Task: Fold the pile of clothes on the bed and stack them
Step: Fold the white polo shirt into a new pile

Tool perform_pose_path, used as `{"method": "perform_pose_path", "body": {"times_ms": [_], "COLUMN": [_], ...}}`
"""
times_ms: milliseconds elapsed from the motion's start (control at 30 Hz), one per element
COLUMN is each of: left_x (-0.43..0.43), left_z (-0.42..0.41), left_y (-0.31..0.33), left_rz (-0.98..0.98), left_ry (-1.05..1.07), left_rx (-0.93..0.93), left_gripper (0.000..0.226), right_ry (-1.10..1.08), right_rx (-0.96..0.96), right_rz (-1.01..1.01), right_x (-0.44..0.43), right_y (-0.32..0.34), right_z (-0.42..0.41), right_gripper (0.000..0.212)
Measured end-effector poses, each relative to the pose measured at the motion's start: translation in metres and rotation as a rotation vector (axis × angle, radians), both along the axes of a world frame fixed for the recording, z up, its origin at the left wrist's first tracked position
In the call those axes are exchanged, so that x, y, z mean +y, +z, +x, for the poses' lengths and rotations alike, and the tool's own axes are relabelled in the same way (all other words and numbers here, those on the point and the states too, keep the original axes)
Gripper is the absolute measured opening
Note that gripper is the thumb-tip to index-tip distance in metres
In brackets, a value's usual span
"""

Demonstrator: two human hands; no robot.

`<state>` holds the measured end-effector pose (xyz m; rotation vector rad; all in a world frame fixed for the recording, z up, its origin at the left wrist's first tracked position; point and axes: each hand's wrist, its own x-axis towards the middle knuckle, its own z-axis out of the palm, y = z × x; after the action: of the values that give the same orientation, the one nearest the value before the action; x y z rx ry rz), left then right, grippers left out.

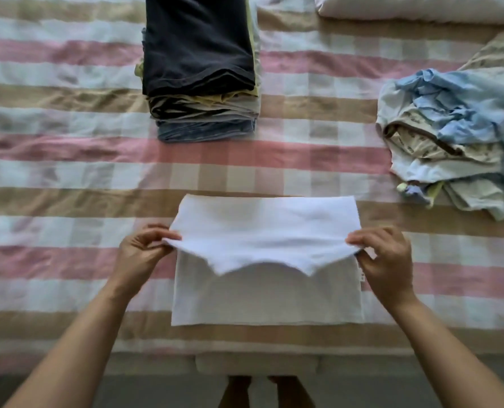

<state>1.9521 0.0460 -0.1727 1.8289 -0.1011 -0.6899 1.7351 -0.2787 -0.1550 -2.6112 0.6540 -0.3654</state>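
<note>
Left hand (140, 251) and right hand (381, 254) each pinch a side of a white garment (265, 287), possibly a shirt, lying on the striped bed (68, 172) before a folded stack (200, 69); an unfolded pile (456, 136) lies right.

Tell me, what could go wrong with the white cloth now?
1. The left hand and right hand pinch only the corners of the white cloth, and its middle sags, so the fold may land crooked or wrinkled.
2. The stack is already tall with uneven edges; one more piece on top might make it lean or slide.
</note>
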Motion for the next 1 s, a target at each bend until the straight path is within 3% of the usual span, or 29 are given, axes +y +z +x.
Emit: {"method": "perform_pose_path", "body": {"times_ms": [200,333,400,467,533,633,700,767,867,1000], "left_x": [0.023,0.020,0.017,0.011,0.002,-0.009,-0.019,-0.031,-0.038,-0.013], "left_z": [-0.052,-0.050,-0.050,-0.052,-0.056,-0.066,-0.083,-0.100,-0.101,-0.095], "left_y": [-0.039,-0.045,-0.044,-0.045,-0.046,-0.044,-0.044,-0.041,-0.035,-0.027], "left_rz": [0.143,0.033,0.002,0.070,0.125,-0.167,-0.435,-0.496,-0.526,-0.592], "left_ry": [0.086,0.415,0.408,0.309,0.337,0.638,0.748,0.782,0.840,0.750], "left_rx": [0.211,0.459,0.505,0.485,0.440,0.490,0.636,0.721,0.769,0.793], "left_gripper": [0.028,0.023,0.013,0.025,0.038,0.038,0.030,0.030,0.024,0.026], "right_ry": [-0.017,-0.399,-0.621,-0.730,-0.755,-0.838,-0.955,-1.060,-1.183,-1.243], "right_rx": [0.179,0.135,0.107,0.147,0.206,0.078,-0.150,-0.327,-0.402,-0.358], "right_rz": [0.101,0.410,0.574,0.688,0.744,0.929,1.222,1.430,1.438,1.422], "right_x": [0.040,0.052,0.056,0.057,0.056,0.059,0.065,0.074,0.077,0.077], "right_y": [-0.048,-0.055,-0.052,-0.053,-0.054,-0.054,-0.052,-0.052,-0.046,-0.039], "right_z": [-0.056,-0.056,-0.048,-0.038,-0.030,-0.022,-0.015,-0.009,-0.009,-0.033], "right_gripper": [0.026,0.040,0.035,0.035,0.029,0.015,0.028,0.030,0.009,0.003]}}
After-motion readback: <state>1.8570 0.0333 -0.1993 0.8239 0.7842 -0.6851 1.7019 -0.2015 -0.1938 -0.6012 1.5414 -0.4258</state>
